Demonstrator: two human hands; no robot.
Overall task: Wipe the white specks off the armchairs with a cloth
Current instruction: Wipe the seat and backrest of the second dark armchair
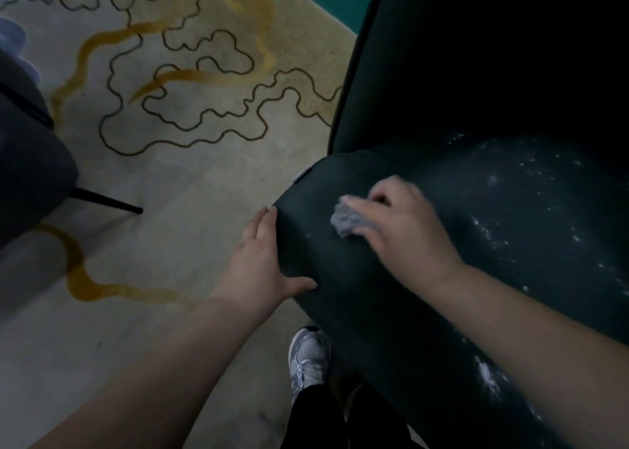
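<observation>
A dark green armchair [459, 115] fills the right half of the view. White specks [490, 231] are scattered over the right part of its seat and front edge. My right hand [405, 224] presses a small crumpled grey cloth [350, 220] onto the seat's left part, with my fingers curled over the cloth. My left hand [262, 261] rests flat against the seat's left front edge, fingers straight and thumb spread on the cushion.
A cream rug [190, 176] with dark squiggly lines and ochre streaks covers the floor. A second dark armchair [30, 162] with a thin black leg stands at the left edge. My grey sneaker [308, 356] is beside the chair's front.
</observation>
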